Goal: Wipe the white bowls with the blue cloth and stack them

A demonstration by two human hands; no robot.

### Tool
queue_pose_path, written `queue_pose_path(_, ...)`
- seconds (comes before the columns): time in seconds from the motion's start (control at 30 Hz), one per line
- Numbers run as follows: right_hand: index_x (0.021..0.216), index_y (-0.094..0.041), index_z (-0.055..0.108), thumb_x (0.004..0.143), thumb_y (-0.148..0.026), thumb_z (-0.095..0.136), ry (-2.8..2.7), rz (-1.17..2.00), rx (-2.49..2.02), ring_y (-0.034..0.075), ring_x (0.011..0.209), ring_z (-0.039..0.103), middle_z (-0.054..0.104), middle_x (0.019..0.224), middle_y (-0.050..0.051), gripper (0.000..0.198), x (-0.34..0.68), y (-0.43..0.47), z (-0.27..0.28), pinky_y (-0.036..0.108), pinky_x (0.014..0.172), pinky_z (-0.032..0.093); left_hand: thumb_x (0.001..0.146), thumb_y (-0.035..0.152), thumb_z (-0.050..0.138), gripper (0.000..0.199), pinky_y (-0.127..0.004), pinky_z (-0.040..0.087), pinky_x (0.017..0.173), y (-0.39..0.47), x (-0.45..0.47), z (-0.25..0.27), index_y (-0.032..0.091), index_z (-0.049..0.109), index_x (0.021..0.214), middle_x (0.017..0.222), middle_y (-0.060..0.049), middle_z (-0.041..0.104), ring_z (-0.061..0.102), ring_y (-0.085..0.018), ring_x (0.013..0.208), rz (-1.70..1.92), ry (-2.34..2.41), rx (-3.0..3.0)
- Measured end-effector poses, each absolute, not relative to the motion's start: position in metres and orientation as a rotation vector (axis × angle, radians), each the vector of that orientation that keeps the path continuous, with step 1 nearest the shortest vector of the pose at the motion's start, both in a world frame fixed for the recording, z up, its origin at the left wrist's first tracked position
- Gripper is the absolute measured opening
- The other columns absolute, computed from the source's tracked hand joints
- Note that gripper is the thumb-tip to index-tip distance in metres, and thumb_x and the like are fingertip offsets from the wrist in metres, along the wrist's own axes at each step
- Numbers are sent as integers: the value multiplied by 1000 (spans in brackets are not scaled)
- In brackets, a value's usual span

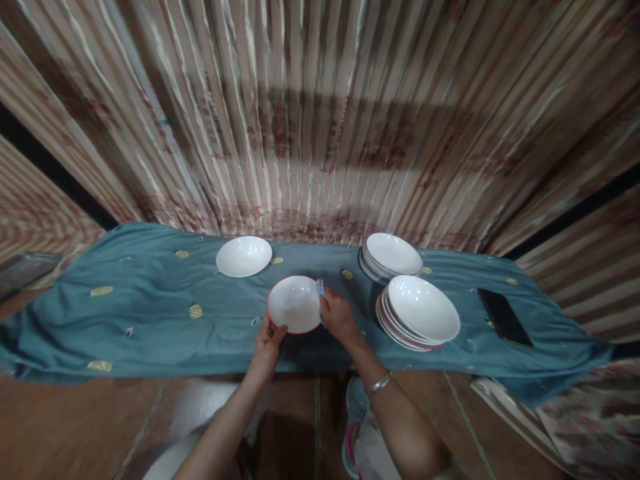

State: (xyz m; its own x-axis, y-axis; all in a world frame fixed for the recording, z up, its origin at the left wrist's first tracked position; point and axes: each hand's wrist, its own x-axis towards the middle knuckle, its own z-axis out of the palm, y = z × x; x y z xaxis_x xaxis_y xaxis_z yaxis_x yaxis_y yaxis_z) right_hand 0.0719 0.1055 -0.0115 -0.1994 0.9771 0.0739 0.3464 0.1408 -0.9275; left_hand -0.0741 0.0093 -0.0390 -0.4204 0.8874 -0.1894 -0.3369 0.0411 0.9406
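A white bowl with a red rim [295, 305] is held in front of me, tilted a little. My left hand [269, 341] grips its lower left edge, with the thumb over the rim. At the bowl's right edge, my right hand [341, 315] is closed on a small light-blue cloth [321, 288] pressed against the rim; much of the cloth is hidden by the fingers. Right of this hand stands a near stack of white bowls [424, 309], some with red rims, and the top one sits slanted. Behind it is another stack of white dishes [395, 253] with dark rims.
A single white bowl [245, 256] lies at the back left of the table. A black phone [504, 317] rests on the right. Green patterned cloth [155, 320] covers the table, with folds in it. A pleated curtain [310, 133] hangs right behind.
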Motion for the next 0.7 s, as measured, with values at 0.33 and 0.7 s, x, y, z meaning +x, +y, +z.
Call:
queue_pose_path(0.33,108,-16,60,77,-10,55,-1761,907,-1325,26,131,41,60,123,17,32,48,129,-14,42,112,24,62,29,74,85,-37,50,90,11,-59,-21,26,38,139,130,-11,59,59,-25,111,1578,1211,551)
queue_pose_path(0.7,132,-19,50,88,-21,42,-1918,873,-959,20,139,30,44,144,7,45,30,125,-5,42,118,16,58,26,78,88,-37,57,78,9,-55,-9,31,39,137,129,-9,59,61,-27,107,1518,1114,536)
